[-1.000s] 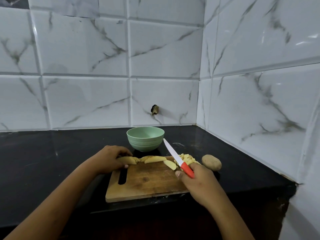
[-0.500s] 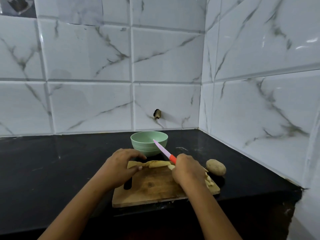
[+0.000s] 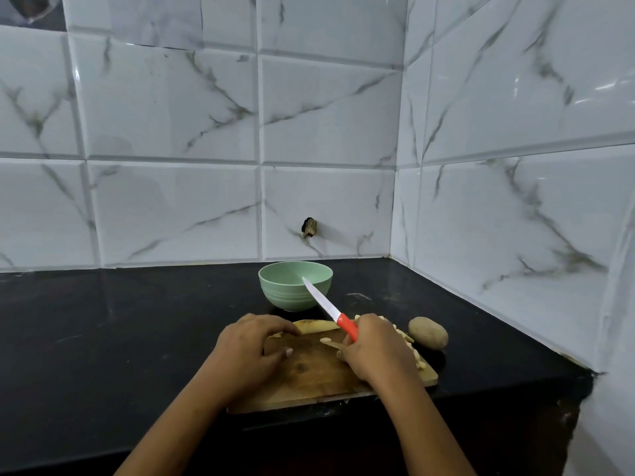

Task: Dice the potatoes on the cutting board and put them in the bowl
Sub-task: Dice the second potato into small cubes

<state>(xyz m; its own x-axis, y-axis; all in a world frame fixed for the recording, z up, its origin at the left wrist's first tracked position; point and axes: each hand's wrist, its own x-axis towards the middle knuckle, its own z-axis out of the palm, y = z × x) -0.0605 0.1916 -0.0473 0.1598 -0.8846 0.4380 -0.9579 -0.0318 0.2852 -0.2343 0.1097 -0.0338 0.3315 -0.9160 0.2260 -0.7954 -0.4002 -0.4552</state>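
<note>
the wooden cutting board [image 3: 309, 369] lies on a black counter [image 3: 103, 338] in a corner of white marbled tiles [image 3: 171, 132]. both hands are over it.

the left hand [image 3: 249, 348] sits over the board's left half. its fingers are bent down onto the long potato slices [image 3: 316, 325] along the board's far edge and hold them in place, with the thumb stretched across the wood.

the right hand [image 3: 374, 348] is over the board's right half, closed round the red handle of the knife [image 3: 330, 309]. the white blade is raised off the board and slants up and away to the left, and its tip shows in front of the green bowl [image 3: 288, 297]. 1 pale strip [image 3: 330, 341] lies on the board just beside that hand's fingers; i cannot tell whether they touch it.

a heap of diced potato [image 3: 417, 359] runs along the board's right edge, partly hidden by the right hand. the bowl stands on the counter just beyond the board's far edge, and nothing can be made out inside it. 1 whole unpeeled potato [image 3: 428, 332] rests on the counter just off the board's far right corner.
</note>
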